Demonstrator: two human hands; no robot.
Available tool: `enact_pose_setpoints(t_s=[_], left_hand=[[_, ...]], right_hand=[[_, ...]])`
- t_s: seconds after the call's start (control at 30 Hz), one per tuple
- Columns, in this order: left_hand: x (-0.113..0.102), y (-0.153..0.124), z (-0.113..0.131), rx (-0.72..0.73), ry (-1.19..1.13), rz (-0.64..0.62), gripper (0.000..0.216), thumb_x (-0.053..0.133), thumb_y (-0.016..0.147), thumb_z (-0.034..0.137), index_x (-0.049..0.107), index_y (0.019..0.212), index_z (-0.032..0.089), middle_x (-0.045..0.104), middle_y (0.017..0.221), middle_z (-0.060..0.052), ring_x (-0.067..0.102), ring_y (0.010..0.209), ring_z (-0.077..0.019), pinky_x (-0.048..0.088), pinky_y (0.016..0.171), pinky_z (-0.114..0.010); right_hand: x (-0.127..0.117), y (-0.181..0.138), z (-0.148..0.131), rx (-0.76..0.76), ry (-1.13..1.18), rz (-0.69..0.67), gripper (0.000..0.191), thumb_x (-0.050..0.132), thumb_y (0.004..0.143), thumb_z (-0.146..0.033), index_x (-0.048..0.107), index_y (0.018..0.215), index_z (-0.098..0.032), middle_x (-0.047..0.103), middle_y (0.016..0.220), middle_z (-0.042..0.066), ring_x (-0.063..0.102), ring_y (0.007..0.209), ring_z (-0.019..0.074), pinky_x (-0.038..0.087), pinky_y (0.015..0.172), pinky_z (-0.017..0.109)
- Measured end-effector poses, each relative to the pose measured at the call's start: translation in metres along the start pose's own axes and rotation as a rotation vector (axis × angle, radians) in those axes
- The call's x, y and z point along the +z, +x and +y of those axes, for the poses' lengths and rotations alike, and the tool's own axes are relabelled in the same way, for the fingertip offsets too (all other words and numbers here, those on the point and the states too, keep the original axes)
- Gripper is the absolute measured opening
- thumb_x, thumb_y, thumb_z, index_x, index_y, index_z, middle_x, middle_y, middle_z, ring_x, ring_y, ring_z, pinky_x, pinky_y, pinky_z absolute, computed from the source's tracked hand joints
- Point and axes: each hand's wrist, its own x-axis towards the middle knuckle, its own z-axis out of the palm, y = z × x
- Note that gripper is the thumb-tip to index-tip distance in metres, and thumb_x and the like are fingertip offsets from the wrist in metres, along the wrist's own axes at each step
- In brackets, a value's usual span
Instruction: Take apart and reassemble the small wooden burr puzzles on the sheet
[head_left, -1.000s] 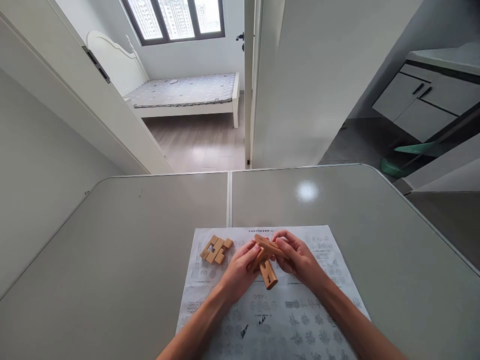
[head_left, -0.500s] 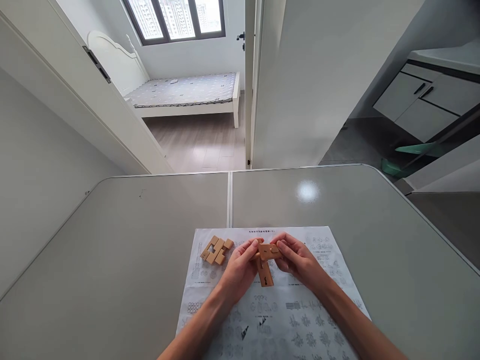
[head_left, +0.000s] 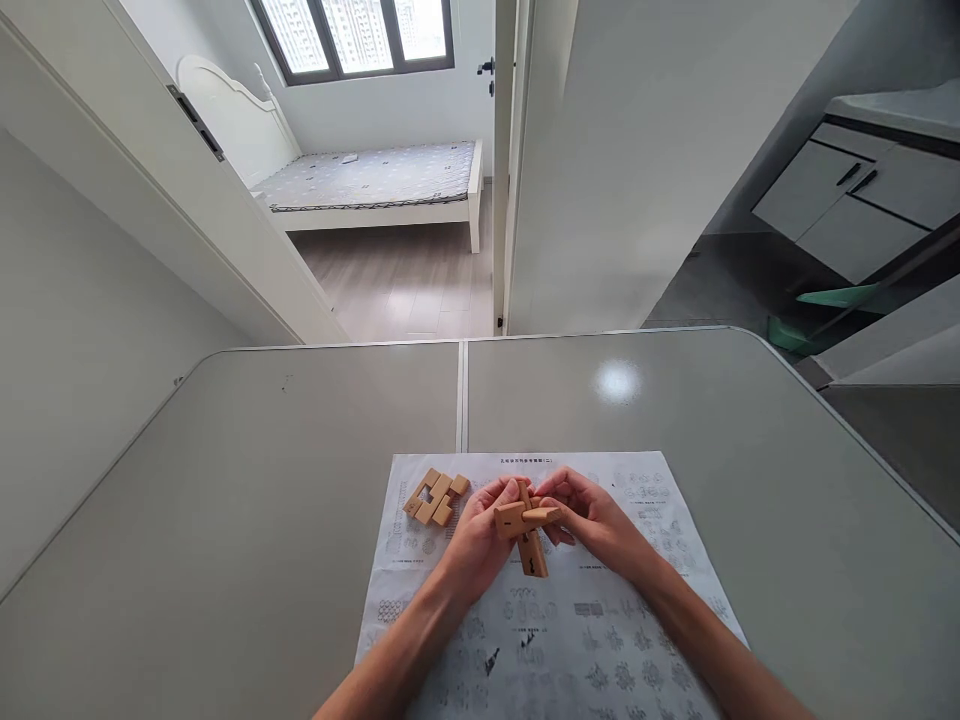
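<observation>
Several interlocking wooden puzzle pieces (head_left: 533, 556) are held together above the printed sheet (head_left: 555, 640), one hanging down with a dark mark on it and others crossing it. My left hand (head_left: 484, 525) is closed around their left side, thumb on top. The fingers of my right hand (head_left: 589, 510) pinch the right end of a crossing piece; the exact contact is partly hidden. Left of my left hand lies a flat wooden piece cluster (head_left: 433, 497) with notches and a square gap, resting on the sheet's upper left.
A grey table (head_left: 225, 520) with a pale edge strip and a centre seam lies under the sheet. Beyond it are a doorway, a bed (head_left: 375, 178) and a window. Cabinets (head_left: 847, 200) and a green object (head_left: 787, 335) stand at the right.
The upper crossing piece, earlier lying to the right with its broad face showing, now sits further left and is turned. My right hand's fingers have shifted with it.
</observation>
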Motion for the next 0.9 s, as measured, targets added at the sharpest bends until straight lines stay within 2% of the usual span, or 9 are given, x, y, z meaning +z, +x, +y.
enact_pose_setpoints(t_s=[0.2, 0.3, 0.43, 0.57, 0.73, 0.9], left_hand=[[0.0013, 0.0004, 0.0007, 0.024, 0.004, -0.116, 0.037, 0.074, 0.093, 0.046, 0.076, 0.11, 0.013, 0.07, 0.115, -0.014, 0.07, 0.086, -0.0224, 0.059, 0.072, -0.033], [-0.0006, 0.0003, 0.0005, 0.005, 0.024, -0.152, 0.041, 0.072, 0.093, 0.048, 0.075, 0.113, 0.012, 0.073, 0.114, -0.015, 0.073, 0.087, -0.0256, 0.059, 0.074, -0.035], [-0.003, -0.001, -0.0008, -0.001, 0.047, -0.136, 0.04, 0.077, 0.089, 0.048, 0.077, 0.108, 0.012, 0.074, 0.117, -0.017, 0.075, 0.092, -0.0297, 0.06, 0.078, -0.037], [-0.0014, -0.0032, 0.0, -0.005, 0.068, -0.114, 0.044, 0.079, 0.086, 0.052, 0.077, 0.104, 0.012, 0.076, 0.109, -0.016, 0.077, 0.084, -0.0309, 0.06, 0.077, -0.039], [-0.0009, -0.0038, 0.0032, -0.015, 0.058, -0.124, 0.044, 0.075, 0.088, 0.055, 0.076, 0.1, 0.012, 0.076, 0.111, -0.016, 0.078, 0.073, -0.03, 0.06, 0.074, -0.041], [-0.0023, -0.0043, 0.0042, -0.068, 0.055, -0.186, 0.051, 0.074, 0.087, 0.06, 0.073, 0.103, 0.012, 0.077, 0.092, -0.014, 0.078, 0.067, -0.0319, 0.059, 0.072, -0.043]], right_hand=[[0.0028, 0.001, 0.0026, -0.01, 0.057, 0.001, 0.032, 0.073, 0.096, -0.049, 0.059, 0.09, -0.02, 0.061, 0.068, -0.003, 0.049, 0.056, 0.011, 0.039, 0.052, 0.024], [0.0008, 0.001, 0.0028, -0.01, 0.078, -0.017, 0.033, 0.074, 0.095, -0.048, 0.057, 0.088, -0.021, 0.06, 0.065, -0.004, 0.047, 0.053, 0.0099, 0.038, 0.051, 0.024], [-0.0029, 0.0009, 0.0027, 0.013, 0.09, -0.05, 0.035, 0.077, 0.093, -0.047, 0.055, 0.086, -0.021, 0.061, 0.067, -0.004, 0.05, 0.052, 0.0099, 0.04, 0.05, 0.023], [-0.0056, 0.0015, 0.0028, 0.014, 0.089, -0.075, 0.033, 0.077, 0.093, -0.046, 0.056, 0.086, -0.021, 0.063, 0.072, -0.002, 0.054, 0.052, 0.01, 0.042, 0.049, 0.023], [-0.0054, 0.0012, 0.0027, 0.005, 0.096, -0.139, 0.033, 0.076, 0.094, -0.044, 0.055, 0.086, -0.02, 0.062, 0.072, -0.003, 0.052, 0.047, 0.0081, 0.042, 0.048, 0.024], [-0.0028, -0.0007, -0.0027, 0.06, 0.087, -0.207, 0.035, 0.074, 0.095, -0.047, 0.05, 0.087, -0.022, 0.065, 0.064, -0.004, 0.059, 0.045, 0.0118, 0.042, 0.044, 0.023]])
